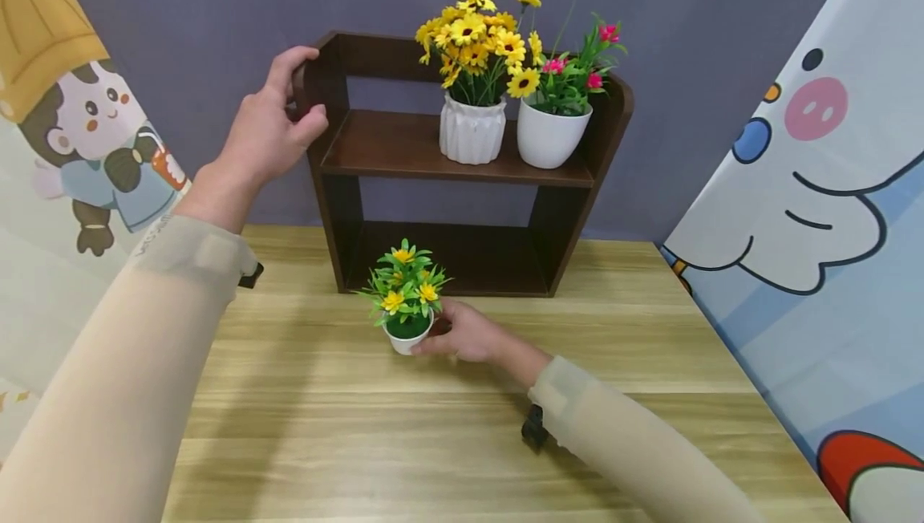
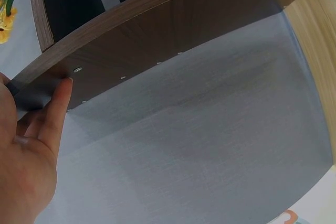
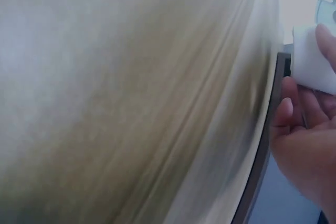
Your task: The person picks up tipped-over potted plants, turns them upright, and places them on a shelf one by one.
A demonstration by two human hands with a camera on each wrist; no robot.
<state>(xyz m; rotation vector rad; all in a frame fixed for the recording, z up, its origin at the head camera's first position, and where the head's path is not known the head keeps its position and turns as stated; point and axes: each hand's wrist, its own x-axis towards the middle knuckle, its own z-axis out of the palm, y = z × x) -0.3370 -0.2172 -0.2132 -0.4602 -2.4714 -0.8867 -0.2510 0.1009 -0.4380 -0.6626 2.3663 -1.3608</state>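
In the head view, my left hand (image 1: 270, 122) grips the left side panel of a dark brown two-tier shelf (image 1: 462, 174) near its top. The left wrist view shows fingers (image 2: 62, 95) against the panel's outer face. My right hand (image 1: 469, 334) holds a small artificial plant with yellow flowers (image 1: 407, 286) by its white pot (image 1: 408, 344), in front of the shelf's lower tier. Thumb and fingers lie around the pot (image 3: 310, 59) in the right wrist view. I cannot tell whether the pot touches the table.
On the upper tier, yellow daisies stand in a ribbed white pot (image 1: 472, 131), left of a smooth white pot (image 1: 552, 135) with pink flowers. The shelf stands on a wood-grain table (image 1: 346, 443) against a grey backdrop (image 1: 693, 42). Cartoon-printed cloths (image 1: 787, 210) flank both sides.
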